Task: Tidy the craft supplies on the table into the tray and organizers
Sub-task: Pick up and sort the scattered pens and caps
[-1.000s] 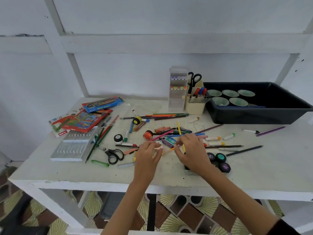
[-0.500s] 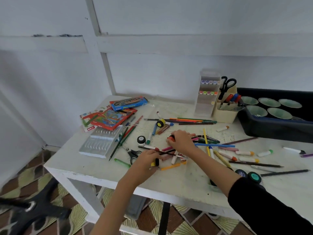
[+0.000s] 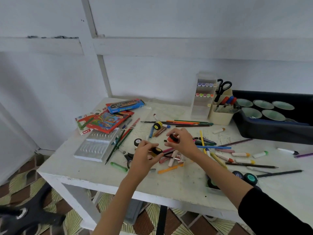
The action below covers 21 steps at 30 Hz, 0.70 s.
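My left hand [image 3: 144,154] grips a small yellow paint pot with a black lid [image 3: 156,150] just above the table. My right hand [image 3: 182,141] holds a small orange paint pot with a black lid [image 3: 172,138] beside it. Under both hands lies a scatter of pens, crayons and pencils [image 3: 171,159]. Two more paint pots stand nearby, a white-labelled one [image 3: 138,142] and a yellow one [image 3: 157,125]. The dark tray [image 3: 271,131] with several green cups sits at the back right. A cream pen organizer [image 3: 220,116] and a clear marker rack [image 3: 204,97] stand left of it.
Colour boxes [image 3: 111,118] and a clear plastic insert [image 3: 100,144] lie at the left. Black scissors [image 3: 128,158] rest near my left wrist. A small clear container with dark and teal pots [image 3: 243,178] sits by my right forearm. The table's front edge [image 3: 101,185] is close.
Both hands have lifted off the pile, each now holding a paint pot. The view has shifted left and closer.
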Each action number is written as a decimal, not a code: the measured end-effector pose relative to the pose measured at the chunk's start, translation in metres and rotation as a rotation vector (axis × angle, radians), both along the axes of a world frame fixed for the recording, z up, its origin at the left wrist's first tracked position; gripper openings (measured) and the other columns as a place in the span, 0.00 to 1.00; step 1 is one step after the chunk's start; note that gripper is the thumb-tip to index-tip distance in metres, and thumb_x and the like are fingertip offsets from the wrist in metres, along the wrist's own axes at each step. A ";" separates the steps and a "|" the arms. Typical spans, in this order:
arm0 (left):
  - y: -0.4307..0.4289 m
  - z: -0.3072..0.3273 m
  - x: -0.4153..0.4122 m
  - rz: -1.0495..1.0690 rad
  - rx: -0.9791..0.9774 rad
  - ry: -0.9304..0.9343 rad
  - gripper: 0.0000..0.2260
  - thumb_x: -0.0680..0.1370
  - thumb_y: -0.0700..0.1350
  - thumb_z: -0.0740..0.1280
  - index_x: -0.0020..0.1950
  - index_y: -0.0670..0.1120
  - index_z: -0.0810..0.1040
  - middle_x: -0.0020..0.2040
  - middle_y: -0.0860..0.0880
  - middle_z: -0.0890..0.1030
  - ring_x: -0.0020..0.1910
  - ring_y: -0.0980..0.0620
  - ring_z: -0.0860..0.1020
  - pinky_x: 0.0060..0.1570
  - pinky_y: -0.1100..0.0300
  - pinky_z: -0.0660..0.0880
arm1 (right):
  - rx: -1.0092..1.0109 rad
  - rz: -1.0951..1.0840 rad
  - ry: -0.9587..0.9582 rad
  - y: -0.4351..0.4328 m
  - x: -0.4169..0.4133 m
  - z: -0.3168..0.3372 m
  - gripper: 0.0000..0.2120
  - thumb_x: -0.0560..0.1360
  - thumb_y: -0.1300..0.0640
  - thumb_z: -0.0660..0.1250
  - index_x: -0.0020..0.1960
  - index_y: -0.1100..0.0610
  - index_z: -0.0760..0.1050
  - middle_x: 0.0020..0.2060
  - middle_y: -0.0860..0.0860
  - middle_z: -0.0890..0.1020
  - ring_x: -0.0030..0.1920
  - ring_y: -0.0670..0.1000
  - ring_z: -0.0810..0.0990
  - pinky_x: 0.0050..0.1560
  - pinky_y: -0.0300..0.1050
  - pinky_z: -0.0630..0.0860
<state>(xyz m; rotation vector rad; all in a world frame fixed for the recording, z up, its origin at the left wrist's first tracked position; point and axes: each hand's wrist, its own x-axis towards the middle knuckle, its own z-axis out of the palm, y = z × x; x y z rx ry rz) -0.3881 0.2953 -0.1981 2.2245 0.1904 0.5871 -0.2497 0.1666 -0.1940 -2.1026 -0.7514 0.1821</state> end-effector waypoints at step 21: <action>-0.106 -0.015 0.002 -0.106 -0.314 -0.025 0.20 0.68 0.37 0.74 0.50 0.59 0.74 0.48 0.50 0.76 0.46 0.59 0.77 0.45 0.68 0.77 | -0.053 -0.015 -0.006 -0.133 -0.050 0.011 0.17 0.67 0.58 0.76 0.54 0.53 0.77 0.47 0.47 0.81 0.47 0.42 0.79 0.51 0.34 0.77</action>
